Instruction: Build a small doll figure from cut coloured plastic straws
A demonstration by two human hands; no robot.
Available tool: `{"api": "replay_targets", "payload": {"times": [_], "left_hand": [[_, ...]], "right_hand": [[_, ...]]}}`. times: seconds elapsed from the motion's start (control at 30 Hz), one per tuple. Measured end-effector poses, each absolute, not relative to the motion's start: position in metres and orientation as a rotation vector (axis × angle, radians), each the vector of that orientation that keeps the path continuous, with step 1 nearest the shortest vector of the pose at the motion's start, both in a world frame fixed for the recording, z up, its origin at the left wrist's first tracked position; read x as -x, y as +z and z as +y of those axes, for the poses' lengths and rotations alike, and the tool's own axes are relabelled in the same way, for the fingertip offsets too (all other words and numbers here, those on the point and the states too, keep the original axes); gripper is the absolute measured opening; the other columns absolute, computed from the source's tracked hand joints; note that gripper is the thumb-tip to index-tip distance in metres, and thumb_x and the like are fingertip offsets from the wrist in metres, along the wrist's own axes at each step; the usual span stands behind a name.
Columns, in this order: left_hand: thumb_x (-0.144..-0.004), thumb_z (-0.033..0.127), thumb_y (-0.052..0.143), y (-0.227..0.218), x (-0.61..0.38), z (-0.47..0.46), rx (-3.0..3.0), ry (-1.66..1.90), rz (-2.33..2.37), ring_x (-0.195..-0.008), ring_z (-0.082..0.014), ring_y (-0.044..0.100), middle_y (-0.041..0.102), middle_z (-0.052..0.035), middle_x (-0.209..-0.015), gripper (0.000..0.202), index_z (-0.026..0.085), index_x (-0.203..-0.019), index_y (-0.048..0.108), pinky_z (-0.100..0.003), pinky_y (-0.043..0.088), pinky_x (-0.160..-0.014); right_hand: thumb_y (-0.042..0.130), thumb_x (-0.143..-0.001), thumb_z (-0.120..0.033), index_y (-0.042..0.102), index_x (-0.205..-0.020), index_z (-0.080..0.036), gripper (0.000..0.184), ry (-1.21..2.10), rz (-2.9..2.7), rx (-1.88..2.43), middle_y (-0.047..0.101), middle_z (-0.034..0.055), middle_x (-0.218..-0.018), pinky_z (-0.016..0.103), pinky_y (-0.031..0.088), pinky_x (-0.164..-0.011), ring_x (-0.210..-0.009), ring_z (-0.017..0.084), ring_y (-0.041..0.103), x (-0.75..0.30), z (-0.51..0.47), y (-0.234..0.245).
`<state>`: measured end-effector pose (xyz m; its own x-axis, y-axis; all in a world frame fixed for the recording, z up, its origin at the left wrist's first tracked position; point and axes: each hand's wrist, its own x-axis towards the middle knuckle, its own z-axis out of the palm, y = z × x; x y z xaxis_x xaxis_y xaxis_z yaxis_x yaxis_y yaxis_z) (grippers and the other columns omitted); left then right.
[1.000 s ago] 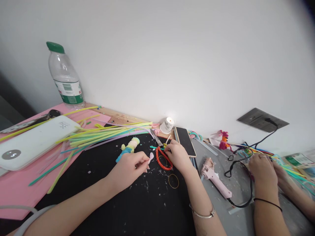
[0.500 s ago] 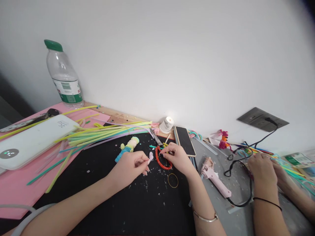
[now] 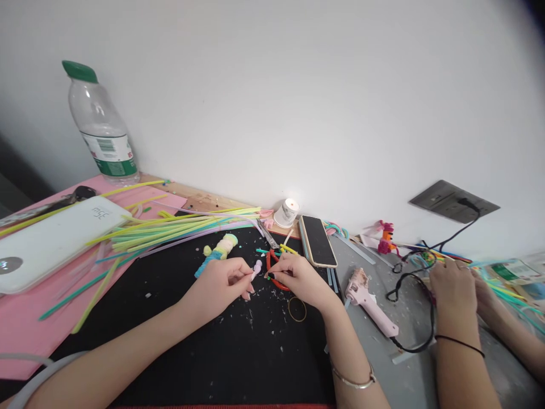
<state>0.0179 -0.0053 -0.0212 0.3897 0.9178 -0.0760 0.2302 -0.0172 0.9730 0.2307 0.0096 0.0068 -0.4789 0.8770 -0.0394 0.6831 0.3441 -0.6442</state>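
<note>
The red-handled scissors (image 3: 269, 259) lie on a black mat (image 3: 191, 363), their blades pointing away from the person and their handles partly covered from view. Just left of the scissors, the left hand (image 3: 225, 281) has a narrow grip, thumb and fingers pinching a small lilac piece (image 3: 258, 266), whose rounded end stands out toward the handles. The right hand (image 3: 304, 278) is over the right side of the scissors, its grip narrow too, thumb and finger brought close together. A tiny green bit (image 3: 268, 278) shows at those fingertips; I cannot tell whether it is held or lies behind them.

Left of the scissors, beyond the left hand, lies a fuzzy figure (image 3: 225, 245) in yellow, cream and blue, its lower part hidden by that hand. Farther left is a spread bundle of fuzzy stems (image 3: 183, 230), mostly yellow and green, with a white power bank (image 3: 55, 244) past it. Beyond the scissors, by the wall, sits a white paper cup (image 3: 287, 213). A phone (image 3: 319, 241) lies to their right, and a pink glue gun (image 3: 370, 307) rests farther right on the grey worktop (image 3: 409, 375). Nearer the person than the scissors is a rubber band (image 3: 297, 309). Well to their right, a co-worker's hands (image 3: 453, 287) are close together.
</note>
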Motion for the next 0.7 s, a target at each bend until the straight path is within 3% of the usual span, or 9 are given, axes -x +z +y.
{"api": "replay_targets", "payload": {"times": [0.17,0.37,0.57,0.7], "left_hand": [[-0.083,0.033,0.053,-0.0194,-0.0172,-0.0057,-1.520,0.757,1.085,-0.063,-0.0170,0.071,0.071,0.0006,-0.069,0.017,0.020,-0.073,0.059,-0.029,0.055,-0.066],[-0.083,0.035,0.053,-0.0207,-0.0166,-0.0056,-1.525,0.762,1.084,-0.063,-0.0176,0.071,0.071,0.0013,-0.069,0.019,0.021,-0.071,0.058,-0.030,0.055,-0.066],[-0.084,0.034,0.052,-0.0193,-0.0167,-0.0053,-1.540,0.759,1.079,-0.062,-0.0171,0.070,0.070,0.0006,-0.069,0.019,0.020,-0.072,0.059,-0.029,0.054,-0.065],[-0.083,0.033,0.052,-0.0190,-0.0164,-0.0055,-1.541,0.757,1.087,-0.063,-0.0169,0.070,0.070,0.0002,-0.069,0.019,0.020,-0.072,0.059,-0.029,0.054,-0.066]], "right_hand": [[0.052,-0.088,-0.011,0.066,-0.067,-0.016,0.026,0.892,-2.397,1.351,0.047,-0.0032,-0.064,0.023,0.037,-0.064,-0.066,0.011,0.047,-0.2286,0.0065,0.0131],[0.053,-0.083,-0.007,0.070,-0.089,-0.018,0.022,0.919,-2.269,1.456,0.063,-0.0006,-0.080,0.023,0.040,-0.064,-0.069,0.012,0.054,-0.2275,0.0037,0.0135],[0.044,-0.087,-0.005,0.071,-0.083,-0.017,0.030,0.941,-2.295,1.388,0.065,0.0006,-0.080,0.023,0.042,-0.074,-0.076,0.012,0.058,-0.2236,0.0027,0.0139],[0.049,-0.085,-0.007,0.069,-0.079,-0.016,0.023,0.895,-2.271,1.441,0.061,-0.0008,-0.074,0.023,0.041,-0.067,-0.069,0.012,0.054,-0.2241,0.0019,0.0152]]}}
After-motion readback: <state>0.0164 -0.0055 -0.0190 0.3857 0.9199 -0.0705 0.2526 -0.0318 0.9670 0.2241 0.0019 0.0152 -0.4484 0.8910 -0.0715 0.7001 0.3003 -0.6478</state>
